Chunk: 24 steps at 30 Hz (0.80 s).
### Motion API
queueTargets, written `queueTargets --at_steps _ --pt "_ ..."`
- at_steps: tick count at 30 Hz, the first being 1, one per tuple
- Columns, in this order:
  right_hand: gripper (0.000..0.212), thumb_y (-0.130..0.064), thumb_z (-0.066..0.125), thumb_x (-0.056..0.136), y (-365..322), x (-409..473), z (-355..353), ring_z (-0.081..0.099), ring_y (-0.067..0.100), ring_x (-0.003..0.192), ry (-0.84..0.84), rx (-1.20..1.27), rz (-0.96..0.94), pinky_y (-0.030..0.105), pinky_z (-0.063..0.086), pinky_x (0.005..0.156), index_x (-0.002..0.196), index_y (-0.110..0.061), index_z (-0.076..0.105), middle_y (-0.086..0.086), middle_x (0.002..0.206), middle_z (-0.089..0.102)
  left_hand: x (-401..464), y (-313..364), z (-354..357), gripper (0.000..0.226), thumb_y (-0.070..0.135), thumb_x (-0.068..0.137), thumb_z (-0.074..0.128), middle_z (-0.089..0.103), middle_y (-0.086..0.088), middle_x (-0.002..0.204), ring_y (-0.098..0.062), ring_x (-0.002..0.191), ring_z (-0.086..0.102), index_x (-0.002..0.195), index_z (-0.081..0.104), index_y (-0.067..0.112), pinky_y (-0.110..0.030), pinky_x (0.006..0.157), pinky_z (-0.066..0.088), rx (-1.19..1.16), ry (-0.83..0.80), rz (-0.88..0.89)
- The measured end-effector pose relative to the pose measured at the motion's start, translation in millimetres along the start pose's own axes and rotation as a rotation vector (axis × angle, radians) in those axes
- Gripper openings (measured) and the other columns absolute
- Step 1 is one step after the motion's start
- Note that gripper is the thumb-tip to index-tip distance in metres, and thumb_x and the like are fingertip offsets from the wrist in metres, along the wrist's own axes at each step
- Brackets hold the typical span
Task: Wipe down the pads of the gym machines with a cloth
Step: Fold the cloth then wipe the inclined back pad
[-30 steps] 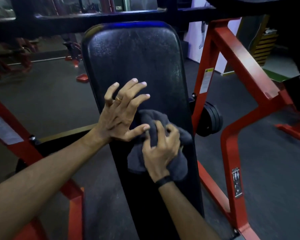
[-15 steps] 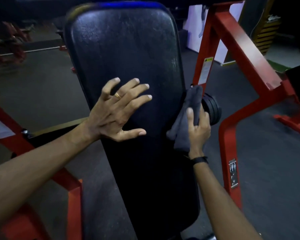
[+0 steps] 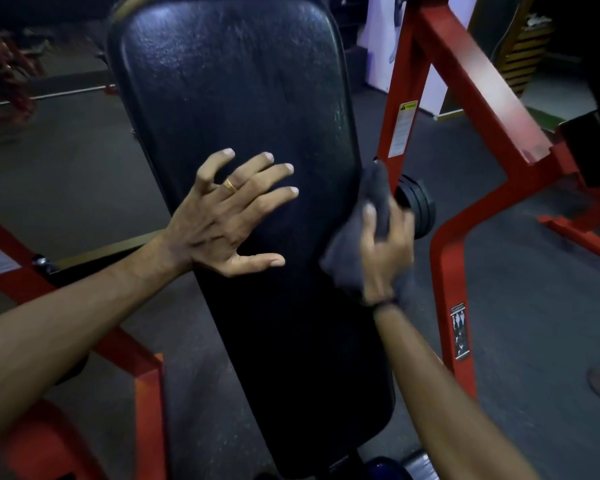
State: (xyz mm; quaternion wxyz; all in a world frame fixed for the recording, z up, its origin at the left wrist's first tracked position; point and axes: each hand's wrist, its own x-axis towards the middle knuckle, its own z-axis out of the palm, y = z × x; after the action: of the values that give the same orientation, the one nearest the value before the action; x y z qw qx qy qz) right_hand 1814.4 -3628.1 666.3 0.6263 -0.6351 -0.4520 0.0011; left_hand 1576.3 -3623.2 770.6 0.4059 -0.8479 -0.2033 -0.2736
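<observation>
Right hand point(image 3: 385, 251) grips the dark grey cloth point(image 3: 371, 202) at the long black vinyl pad's point(image 3: 229, 98) three-o'clock edge, wiping it; left hand point(image 3: 222, 220) braces, fingers spread. Next, probably sweep toward six o'clock.

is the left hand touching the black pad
Touching. The head view shows the left hand spread flat on the black pad, palm and fingers against its surface.

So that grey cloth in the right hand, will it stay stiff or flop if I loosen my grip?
Probably floppy: the cloth bunches and folds where the right hand grips it against the edge of the pad. It looks light, since a loose corner stands above the fingers. Loosened, it would likely slide off the smooth edge while the left hand rests flat on the pad.
</observation>
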Motion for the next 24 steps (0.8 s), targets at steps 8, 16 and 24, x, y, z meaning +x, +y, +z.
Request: queueTargets --at_steps 8,16,24 --pt "0.036 -0.043 0.061 0.097 -39.3 1.4 22.2 0.062 0.032 0.093 0.118 -0.101 -0.349 0.043 0.054 0.078 0.124 -0.019 0.065 0.015 0.106 0.06 -0.1 -0.6 0.9 0.078 0.07 0.093 0.035 0.054 -0.015 0.145 -0.03 0.136 0.05 0.139 0.046 0.009 -0.048 0.113 0.017 0.012 0.022 -0.052" --pt "0.037 -0.046 0.051 0.097 60.1 -149.2 -49.5 0.057 0.028 0.093 -0.22 -0.187 -0.054 0.048 0.053 0.078 0.117 -0.016 0.063 0.012 0.107 0.054 -1.5 -0.8 3.4 0.078 0.071 0.092 0.035 0.054 -0.014 0.145 -0.029 0.136 0.049 0.138 0.046 0.009 -0.046 0.114 0.014 0.0 0.034 -0.049" --pt "0.037 -0.04 0.062 0.09 -98.1 -1.7 42.2 0.059 0.031 0.093 0.126 -0.096 -0.236 0.043 0.048 0.074 0.118 -0.017 0.068 0.013 0.105 0.059 -0.1 1.4 -2.8 0.077 0.07 0.095 0.03 0.052 -0.014 0.147 -0.029 0.137 0.047 0.139 0.045 0.008 -0.049 0.111 0.019 -0.007 0.017 -0.106"
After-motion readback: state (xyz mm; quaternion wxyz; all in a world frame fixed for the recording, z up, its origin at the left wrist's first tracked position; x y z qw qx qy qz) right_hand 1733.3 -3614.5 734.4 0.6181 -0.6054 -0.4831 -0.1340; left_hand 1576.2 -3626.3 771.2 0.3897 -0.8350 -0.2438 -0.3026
